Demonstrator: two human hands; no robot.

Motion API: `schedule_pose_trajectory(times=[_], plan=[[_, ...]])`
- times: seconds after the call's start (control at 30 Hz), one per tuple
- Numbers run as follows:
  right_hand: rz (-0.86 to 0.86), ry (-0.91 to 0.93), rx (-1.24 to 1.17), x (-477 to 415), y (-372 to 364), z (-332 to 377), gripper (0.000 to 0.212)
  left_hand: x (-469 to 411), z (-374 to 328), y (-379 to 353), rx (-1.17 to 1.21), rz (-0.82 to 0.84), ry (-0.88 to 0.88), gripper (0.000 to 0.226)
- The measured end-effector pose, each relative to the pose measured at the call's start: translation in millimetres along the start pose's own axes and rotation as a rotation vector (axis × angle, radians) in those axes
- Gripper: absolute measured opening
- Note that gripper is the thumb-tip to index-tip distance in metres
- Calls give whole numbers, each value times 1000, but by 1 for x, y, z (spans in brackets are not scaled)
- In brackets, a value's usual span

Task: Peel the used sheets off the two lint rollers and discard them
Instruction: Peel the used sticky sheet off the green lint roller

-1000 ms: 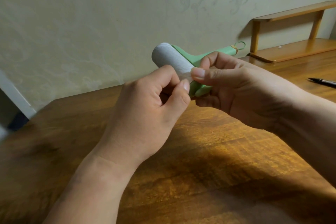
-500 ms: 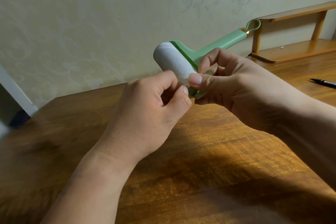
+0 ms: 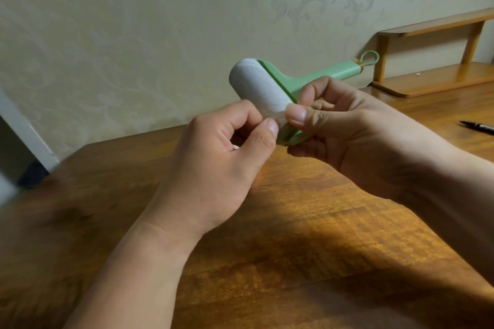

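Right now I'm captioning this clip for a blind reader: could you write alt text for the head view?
Two bare hands hold a green plastic lint roller above a brown wooden table; the left hand and right hand pinch at the near end of its white sheet roll. A black pen lies at the right, beside a small wooden shelf.
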State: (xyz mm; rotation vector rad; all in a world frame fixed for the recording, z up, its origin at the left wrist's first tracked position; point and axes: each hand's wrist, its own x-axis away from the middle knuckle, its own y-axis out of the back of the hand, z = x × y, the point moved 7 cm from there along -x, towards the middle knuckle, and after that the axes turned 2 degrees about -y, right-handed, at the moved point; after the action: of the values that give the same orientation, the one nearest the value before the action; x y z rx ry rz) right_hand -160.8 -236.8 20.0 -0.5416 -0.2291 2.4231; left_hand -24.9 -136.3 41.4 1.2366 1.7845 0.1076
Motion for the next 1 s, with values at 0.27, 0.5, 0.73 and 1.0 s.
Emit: schedule_pose_trajectory(times=[0.27,0.5,0.73,1.0], plan=[[20,16,-90,-1,1,2,24,-1,-6,3,-23,-39,-31,25],[-5,88,-44,-1,1,6,28,1,-13,1,-117,-105,-20,27],[3,110,-22,-2,-1,5,25,-3,-5,2,10,-46,-2,24],[51,74,-21,-1,-2,5,21,-3,9,-1,243,-1,62,31]])
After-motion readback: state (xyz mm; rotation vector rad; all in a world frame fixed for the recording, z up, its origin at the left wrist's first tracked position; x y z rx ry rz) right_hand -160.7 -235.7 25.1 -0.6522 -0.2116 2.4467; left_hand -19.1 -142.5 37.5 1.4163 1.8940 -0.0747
